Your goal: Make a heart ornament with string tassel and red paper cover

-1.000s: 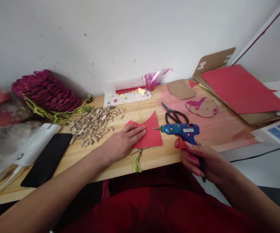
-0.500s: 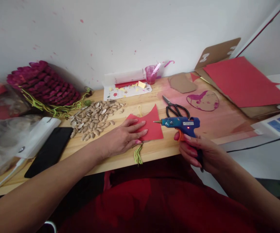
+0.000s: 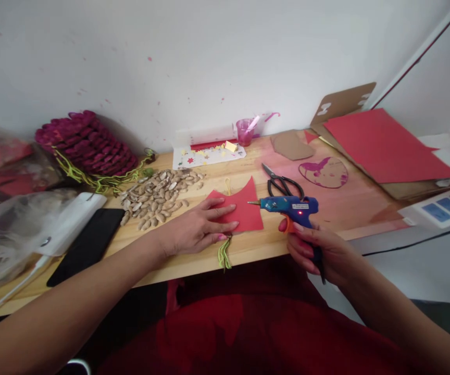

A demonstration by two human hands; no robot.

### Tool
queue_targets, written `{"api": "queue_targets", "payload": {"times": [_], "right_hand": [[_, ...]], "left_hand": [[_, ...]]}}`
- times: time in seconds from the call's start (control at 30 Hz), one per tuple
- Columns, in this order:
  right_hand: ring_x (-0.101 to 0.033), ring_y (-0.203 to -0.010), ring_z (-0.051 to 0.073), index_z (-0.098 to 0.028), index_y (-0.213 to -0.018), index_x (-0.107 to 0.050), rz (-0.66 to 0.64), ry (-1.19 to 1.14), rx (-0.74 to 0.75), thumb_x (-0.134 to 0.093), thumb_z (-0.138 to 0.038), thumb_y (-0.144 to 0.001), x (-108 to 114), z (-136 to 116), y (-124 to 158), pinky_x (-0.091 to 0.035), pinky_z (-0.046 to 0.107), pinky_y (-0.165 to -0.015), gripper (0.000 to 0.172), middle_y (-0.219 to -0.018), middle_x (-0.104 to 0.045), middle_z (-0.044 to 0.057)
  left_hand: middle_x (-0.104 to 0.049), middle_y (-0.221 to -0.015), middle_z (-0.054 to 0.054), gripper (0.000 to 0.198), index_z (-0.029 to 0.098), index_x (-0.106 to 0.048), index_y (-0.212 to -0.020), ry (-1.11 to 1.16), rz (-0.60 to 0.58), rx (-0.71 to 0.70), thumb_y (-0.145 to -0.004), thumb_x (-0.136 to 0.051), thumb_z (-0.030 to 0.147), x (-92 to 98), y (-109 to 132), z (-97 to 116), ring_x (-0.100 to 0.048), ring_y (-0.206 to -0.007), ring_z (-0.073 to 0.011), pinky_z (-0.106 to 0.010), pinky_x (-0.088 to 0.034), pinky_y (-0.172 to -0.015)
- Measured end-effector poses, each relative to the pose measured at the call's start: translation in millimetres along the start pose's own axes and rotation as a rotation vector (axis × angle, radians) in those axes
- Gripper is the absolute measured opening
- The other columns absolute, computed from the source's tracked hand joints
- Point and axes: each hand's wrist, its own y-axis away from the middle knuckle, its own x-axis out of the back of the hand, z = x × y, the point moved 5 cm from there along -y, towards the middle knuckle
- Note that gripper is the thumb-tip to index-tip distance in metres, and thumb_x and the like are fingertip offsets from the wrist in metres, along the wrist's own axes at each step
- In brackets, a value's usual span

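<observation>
A piece of red paper (image 3: 245, 211) with a curved upper edge lies on the wooden table. My left hand (image 3: 205, 224) rests flat on its left part, fingers stretched out. A yellow loop (image 3: 228, 186) shows above the paper, and a green yarn tassel (image 3: 224, 254) hangs below it over the table's front edge. In my right hand (image 3: 307, 245) is a blue glue gun (image 3: 293, 204) with a lit red light. Its nozzle points left, over the right part of the paper. Whether the tip touches the paper I cannot tell. Black-handled scissors (image 3: 283, 183) lie just behind the glue gun.
Pistachio-like shells (image 3: 158, 198) are heaped left of the paper, near a black phone (image 3: 88, 245) and a white power strip (image 3: 69, 221). Farther back are a purple shell craft (image 3: 88, 143) and a pink cup (image 3: 244, 133). Red sheets (image 3: 385, 146) and another power strip (image 3: 439, 205) are right.
The camera view has shifted slightly. The glue gun's nozzle sits a little farther over the red paper. My left hand stays pressed on the paper.
</observation>
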Motion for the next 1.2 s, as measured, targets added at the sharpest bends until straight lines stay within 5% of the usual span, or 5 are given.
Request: {"api": "queue_targets", "payload": {"times": [0.23,0.63,0.83,1.0,1.2], "right_hand": [[-0.042,-0.035,0.007,-0.019,-0.09,-0.06,0.01,0.022,0.016,-0.073,-0.04,-0.086,-2.2,-1.8,2.3,-0.027,0.015,-0.031,0.025,-0.051,-0.044,-0.008],[-0.043,-0.036,0.007,-0.019,-0.092,-0.06,-0.018,0.027,0.024,-0.07,-0.039,-0.089,1.2,0.8,0.7,-0.027,0.015,-0.031,0.023,-0.052,-0.046,-0.008],[-0.042,-0.036,0.007,-0.019,-0.093,-0.059,-0.012,0.039,0.024,-0.069,-0.039,-0.09,2.1,0.4,1.3,-0.028,0.015,-0.032,0.022,-0.052,-0.045,-0.008],[-0.044,-0.038,0.007,-0.019,-0.095,-0.061,-0.031,0.052,0.011,-0.069,-0.039,-0.09,-0.6,-0.3,1.0,-0.028,0.015,-0.032,0.022,-0.053,-0.046,-0.007],[-0.043,-0.036,0.007,-0.019,-0.091,-0.061,-0.002,0.056,0.015,-0.071,-0.039,-0.087,-3.3,-2.7,1.7,-0.027,0.015,-0.031,0.023,-0.051,-0.045,-0.008]], "left_hand": [[-0.053,-0.15,-0.011,0.036,0.023,-0.067,-0.131,0.0,0.006,0.025,-0.101,-0.05,0.032,5.6,0.6,3.4,-0.036,-0.149,-0.0298,-0.059,-0.033,-0.119],[-0.059,-0.145,-0.009,0.042,0.017,-0.057,-0.142,-0.024,-0.004,0.127,-0.103,-0.042,0.022,3.7,-4.2,0.8,-0.053,-0.135,-0.0241,-0.048,-0.046,-0.114],[-0.046,-0.155,-0.015,0.051,0.009,-0.043,-0.151,-0.134,-0.025,0.211,-0.105,-0.039,0.03,1.3,-7.2,-0.8,-0.042,-0.145,-0.0272,-0.049,-0.037,-0.12],[-0.055,-0.149,-0.014,0.046,0.01,-0.055,-0.142,-0.14,-0.077,0.202,-0.106,-0.036,0.03,6.1,-12.4,-0.3,-0.05,-0.138,-0.0246,-0.043,-0.04,-0.118],[-0.05,-0.153,-0.014,0.053,0.01,-0.037,-0.155,-0.169,-0.077,0.243,-0.104,-0.037,0.026,2.0,-9.7,-3.0,-0.045,-0.141,-0.027,-0.043,-0.044,-0.114]]}}
